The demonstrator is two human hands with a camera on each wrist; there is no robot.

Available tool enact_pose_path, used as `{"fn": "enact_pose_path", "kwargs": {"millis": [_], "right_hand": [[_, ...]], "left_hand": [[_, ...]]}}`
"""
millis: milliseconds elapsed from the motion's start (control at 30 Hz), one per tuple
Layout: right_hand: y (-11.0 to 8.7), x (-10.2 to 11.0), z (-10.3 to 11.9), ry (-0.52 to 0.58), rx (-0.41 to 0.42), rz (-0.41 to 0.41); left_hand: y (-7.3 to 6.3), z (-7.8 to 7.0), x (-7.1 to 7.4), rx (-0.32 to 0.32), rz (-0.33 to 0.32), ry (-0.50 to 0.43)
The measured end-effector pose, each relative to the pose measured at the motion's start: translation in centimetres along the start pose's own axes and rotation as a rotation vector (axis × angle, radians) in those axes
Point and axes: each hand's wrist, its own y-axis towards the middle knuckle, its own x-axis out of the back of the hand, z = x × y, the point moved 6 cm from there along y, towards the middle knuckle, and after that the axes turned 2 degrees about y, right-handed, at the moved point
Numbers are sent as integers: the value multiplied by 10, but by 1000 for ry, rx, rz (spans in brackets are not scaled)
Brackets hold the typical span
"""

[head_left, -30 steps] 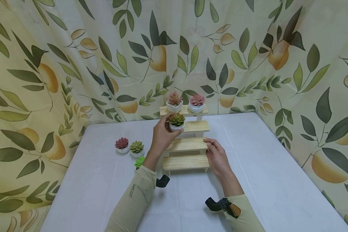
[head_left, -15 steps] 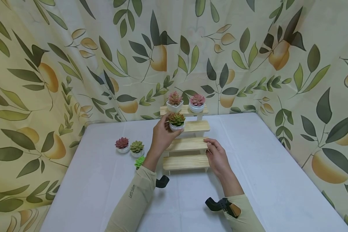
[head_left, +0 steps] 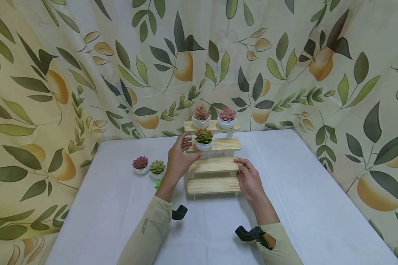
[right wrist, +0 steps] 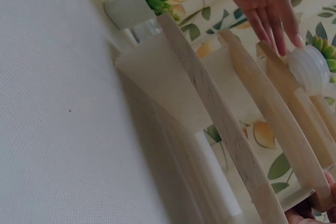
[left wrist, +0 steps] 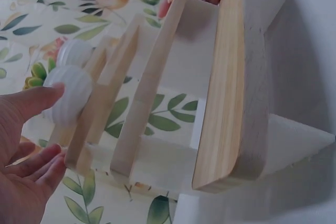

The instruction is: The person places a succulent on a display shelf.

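A green-and-orange succulent in a round white pot (head_left: 203, 140) sits on the second-highest step of the wooden tiered stand (head_left: 213, 186). Beside it on the left is my left hand (head_left: 181, 156), fingers spread and loosened. In the left wrist view its thumb tip overlaps the white pot (left wrist: 71, 98), while the other fingers are spread near the step's end. My right hand (head_left: 250, 180) grips the right end of the stand's second step from the bottom. On the top step stand two pink succulents, one in a heart-like pot (head_left: 201, 117), the other in a round pot (head_left: 226, 118).
Left of the stand, on the white-clothed table (head_left: 285, 206), are a dark red succulent (head_left: 140, 165) and a pale green one (head_left: 157, 168). A bright green succulent (head_left: 158, 184) is partly hidden by the left forearm. A leaf-patterned curtain (head_left: 119, 106) hangs behind.
The left hand has loosened its grip on the potted succulent and drawn slightly left, leaving the pot on the step. The right hand keeps its hold on the stand.
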Motion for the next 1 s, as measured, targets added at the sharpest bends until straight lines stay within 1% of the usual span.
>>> {"fn": "enact_pose_path", "kwargs": {"millis": [167, 333, 467, 600, 700, 833, 1000], "right_hand": [[0, -1, 0, 10, -1, 2], [0, -1, -1, -14, -8, 5], [0, -1, -1, -41, -6, 3], [-1, -3, -2, -30, -5, 24], [-1, -4, -3, -22, -11, 32], [0, -3, -2, -33, -12, 15], [0, -1, -1, -34, -15, 5]], "left_hand": [[-6, 0, 9, -11, 3, -5], [-14, 7, 19, -20, -14, -11], [-22, 16, 26, -1, -18, -11], [-27, 25, 29, 25, -21, -4], [-30, 29, 30, 30, -24, -2], [-32, 33, 32, 35, -11, 18], [-36, 40, 36, 80, 3, 24]]}}
